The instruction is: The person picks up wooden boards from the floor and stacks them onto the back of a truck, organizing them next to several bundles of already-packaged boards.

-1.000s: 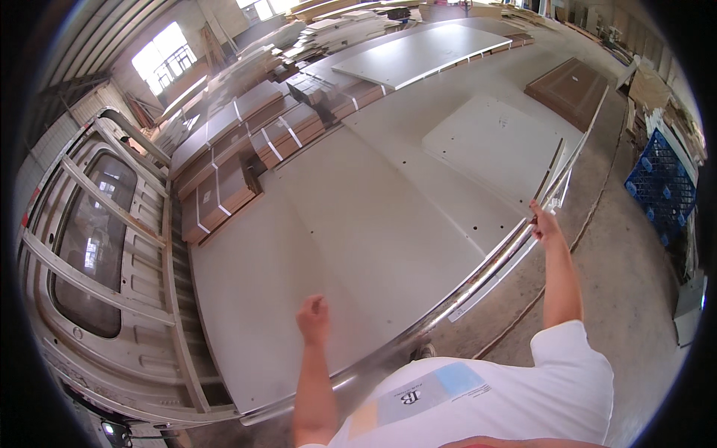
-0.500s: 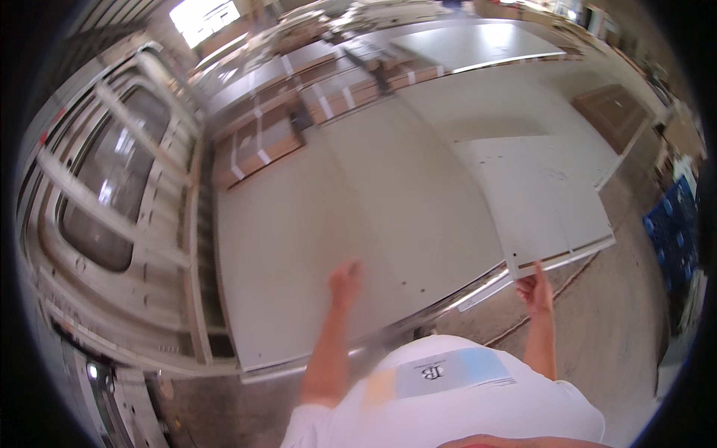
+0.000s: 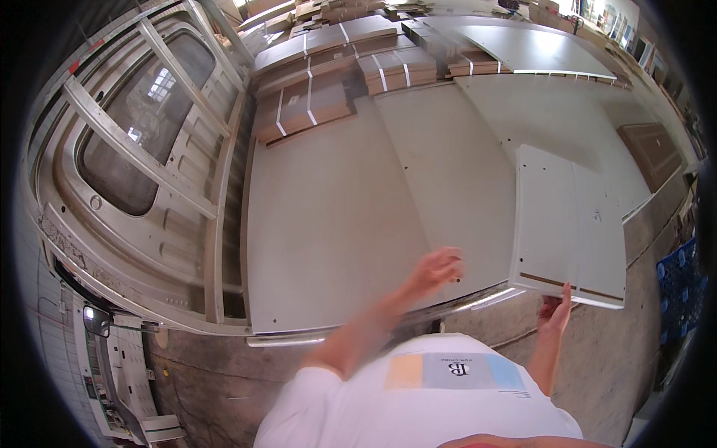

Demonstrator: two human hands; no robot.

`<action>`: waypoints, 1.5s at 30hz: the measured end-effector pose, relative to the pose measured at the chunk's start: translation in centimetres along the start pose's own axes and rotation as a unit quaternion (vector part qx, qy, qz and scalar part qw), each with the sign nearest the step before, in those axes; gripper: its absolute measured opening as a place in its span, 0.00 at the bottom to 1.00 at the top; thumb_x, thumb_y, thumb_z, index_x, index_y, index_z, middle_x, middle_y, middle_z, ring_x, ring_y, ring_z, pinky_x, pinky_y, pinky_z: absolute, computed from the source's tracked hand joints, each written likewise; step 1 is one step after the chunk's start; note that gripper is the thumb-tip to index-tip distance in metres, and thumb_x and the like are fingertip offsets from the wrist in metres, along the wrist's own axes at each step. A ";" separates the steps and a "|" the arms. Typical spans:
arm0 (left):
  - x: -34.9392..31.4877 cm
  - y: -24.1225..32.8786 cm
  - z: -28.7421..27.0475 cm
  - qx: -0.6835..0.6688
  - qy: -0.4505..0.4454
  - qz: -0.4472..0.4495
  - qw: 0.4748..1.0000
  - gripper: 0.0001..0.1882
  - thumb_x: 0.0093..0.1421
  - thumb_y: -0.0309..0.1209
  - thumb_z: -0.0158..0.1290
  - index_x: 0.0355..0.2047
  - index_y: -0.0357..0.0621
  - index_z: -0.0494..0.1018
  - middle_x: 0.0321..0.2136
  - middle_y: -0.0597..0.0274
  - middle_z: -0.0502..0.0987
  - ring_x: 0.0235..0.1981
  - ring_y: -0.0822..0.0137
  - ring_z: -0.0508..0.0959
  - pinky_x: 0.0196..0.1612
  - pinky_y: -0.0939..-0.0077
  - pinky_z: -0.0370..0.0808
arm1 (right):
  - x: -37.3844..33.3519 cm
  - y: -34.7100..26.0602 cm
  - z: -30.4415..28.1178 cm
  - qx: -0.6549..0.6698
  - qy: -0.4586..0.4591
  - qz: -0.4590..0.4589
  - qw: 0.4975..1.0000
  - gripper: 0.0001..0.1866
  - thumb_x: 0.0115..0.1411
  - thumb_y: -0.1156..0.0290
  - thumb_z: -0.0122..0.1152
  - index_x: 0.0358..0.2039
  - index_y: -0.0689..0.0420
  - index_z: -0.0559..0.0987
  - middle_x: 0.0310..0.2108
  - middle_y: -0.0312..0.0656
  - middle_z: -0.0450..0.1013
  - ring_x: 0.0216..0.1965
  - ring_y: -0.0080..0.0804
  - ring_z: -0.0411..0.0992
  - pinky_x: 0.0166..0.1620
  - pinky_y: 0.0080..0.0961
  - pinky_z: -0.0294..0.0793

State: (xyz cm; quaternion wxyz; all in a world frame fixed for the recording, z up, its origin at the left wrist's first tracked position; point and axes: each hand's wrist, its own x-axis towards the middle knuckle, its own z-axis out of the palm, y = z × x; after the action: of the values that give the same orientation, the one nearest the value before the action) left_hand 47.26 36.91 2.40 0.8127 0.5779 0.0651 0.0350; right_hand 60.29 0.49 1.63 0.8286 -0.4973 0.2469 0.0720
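Note:
My right hand grips the near edge of a white panel, thumb on top and the other fingers underneath. The panel has a brown groove along that edge and a lengthwise seam; whether it is one board or two side by side, I cannot tell. It sticks out past the near edge of the large pale sheets spread over a truck bed. Above these sheets, to the left of the panel, my left hand is empty, with its fingers loosely bent and a little apart, slightly blurred.
Strapped brown stacks of flat board lie at the far left of the sheets. A shiny white sheet is at the far right, and a brown panel nearer. The truck cab's rear wall with metal bars stands at left; a blue pallet is at right.
My left hand has moved right across the sheets, toward the panel. The right hand still grips the panel, whose near end now appears lower and farther right. The head view has shifted.

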 end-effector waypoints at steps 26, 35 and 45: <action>-10.6 4.8 -0.8 -0.270 0.063 -0.206 0.939 0.37 0.53 0.27 0.68 0.63 0.51 0.69 0.58 0.52 0.72 0.61 0.53 0.72 0.63 0.54 0.70 | -12.2 -0.2 -4.8 0.186 0.038 -0.098 0.977 0.30 0.66 0.53 0.59 0.65 0.53 0.72 0.64 0.40 0.69 0.65 0.42 0.66 0.64 0.47 0.67; -25.1 -5.8 -12.3 -0.194 0.332 0.108 0.917 0.27 0.65 0.52 0.53 0.57 0.50 0.76 0.55 0.61 0.77 0.57 0.56 0.76 0.56 0.56 0.75 | -8.1 6.2 8.0 0.054 -0.287 0.087 0.952 0.24 0.66 0.54 0.61 0.59 0.50 0.76 0.57 0.36 0.75 0.60 0.35 0.72 0.61 0.39 0.71; -33.0 3.2 -11.6 -0.198 0.581 -0.019 0.789 0.19 0.70 0.48 0.56 0.41 0.41 0.74 0.29 0.59 0.83 0.25 0.68 0.81 0.28 0.73 0.78 | -14.3 11.8 17.0 -0.415 -0.506 0.250 0.713 0.19 0.63 0.56 0.68 0.49 0.53 0.83 0.37 0.39 0.84 0.31 0.29 0.80 0.36 0.28 0.80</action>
State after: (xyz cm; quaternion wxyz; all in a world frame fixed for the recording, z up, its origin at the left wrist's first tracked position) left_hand 12.97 44.43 3.85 0.7188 0.2732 0.5279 0.3606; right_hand 49.32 22.76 5.66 0.4915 -0.6005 -0.1490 0.6129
